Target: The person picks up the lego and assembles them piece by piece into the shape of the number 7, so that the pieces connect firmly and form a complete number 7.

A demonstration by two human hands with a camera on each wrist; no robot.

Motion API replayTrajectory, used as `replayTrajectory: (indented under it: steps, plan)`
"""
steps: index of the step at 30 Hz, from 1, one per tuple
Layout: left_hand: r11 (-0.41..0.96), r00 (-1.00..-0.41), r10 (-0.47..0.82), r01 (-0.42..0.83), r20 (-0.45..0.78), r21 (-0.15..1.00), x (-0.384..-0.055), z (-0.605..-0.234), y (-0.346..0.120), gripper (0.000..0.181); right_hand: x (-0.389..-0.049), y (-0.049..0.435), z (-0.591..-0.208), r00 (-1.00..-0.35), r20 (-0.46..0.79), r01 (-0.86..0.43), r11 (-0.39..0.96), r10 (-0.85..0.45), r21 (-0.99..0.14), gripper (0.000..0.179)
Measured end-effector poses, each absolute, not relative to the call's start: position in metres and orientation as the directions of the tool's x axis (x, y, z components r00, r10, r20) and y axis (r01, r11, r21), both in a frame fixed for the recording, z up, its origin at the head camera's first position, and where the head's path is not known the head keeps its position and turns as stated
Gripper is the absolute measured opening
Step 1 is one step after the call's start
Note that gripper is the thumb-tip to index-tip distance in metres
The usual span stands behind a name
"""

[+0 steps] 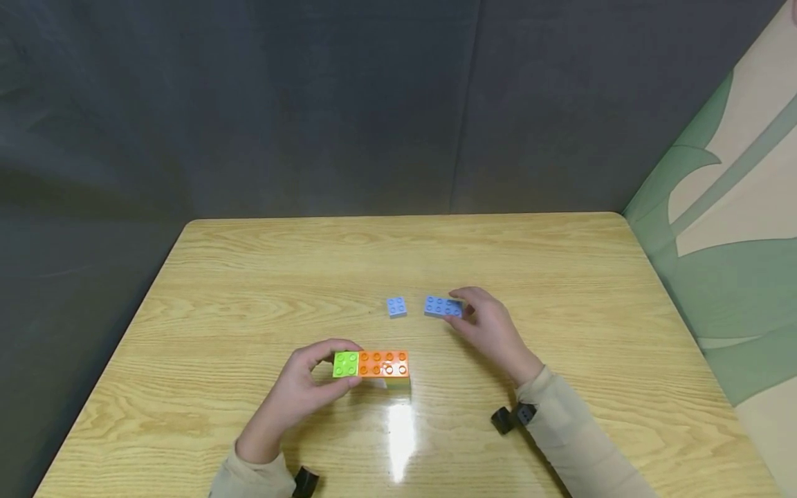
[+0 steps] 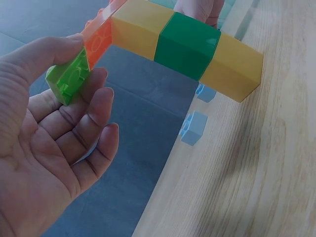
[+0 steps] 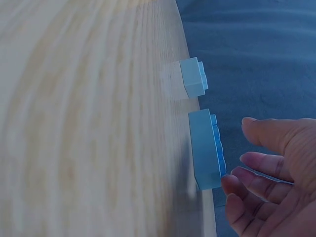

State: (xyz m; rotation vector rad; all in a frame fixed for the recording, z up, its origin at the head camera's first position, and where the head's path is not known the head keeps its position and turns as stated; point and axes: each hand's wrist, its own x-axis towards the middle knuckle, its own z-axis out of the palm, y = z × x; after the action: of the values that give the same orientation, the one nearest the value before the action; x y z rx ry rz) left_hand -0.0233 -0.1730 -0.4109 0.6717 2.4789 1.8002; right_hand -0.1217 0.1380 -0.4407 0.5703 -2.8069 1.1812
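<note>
My left hand (image 1: 305, 379) pinches a lime-green toy building brick (image 1: 345, 364) between thumb and fingers. That brick meets the left end of a longer orange brick (image 1: 383, 363). Under the orange brick's far end runs a column: a yellow brick (image 2: 136, 28), a green brick (image 2: 187, 45) and another yellow brick (image 2: 233, 67). Whether the column touches the table, I cannot tell. Around the right end of a long blue brick (image 1: 441, 306), my right hand (image 1: 492, 333) holds its thumb and fingers spread. In the right wrist view its fingertips hover just off the blue studs.
A small blue brick (image 1: 396, 307) sits on the wooden table (image 1: 249, 277), left of the long blue one. Dark cloth (image 1: 336, 111) hangs behind the table's back edge. Dark wrist devices (image 1: 512, 418) stick out near the sleeves. A patterned green and cream surface (image 1: 735, 277) borders the right side.
</note>
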Motion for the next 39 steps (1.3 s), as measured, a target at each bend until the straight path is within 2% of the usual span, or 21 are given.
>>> replayTrajectory:
  steps: [11,24,39]
  plan:
    - [0.25,-0.909,0.343,0.331,0.237,0.91,-0.023,-0.41,-0.173,0.032,-0.124,0.14,-0.445,-0.935,0.181,-0.344,0.656,-0.305,-0.672,0.044]
    - [0.239,-0.912,0.34,0.318,0.228,0.918,-0.023,-0.408,-0.172,0.032,-0.126,0.141,-0.447,-0.945,0.099,-0.298,0.696,-0.312,-0.654,0.046]
    - [0.221,-0.899,0.35,0.352,0.263,0.91,-0.024,-0.409,-0.173,0.033,-0.129,0.142,-0.452,-0.955,0.047,-0.252,0.72,-0.292,-0.646,0.041]
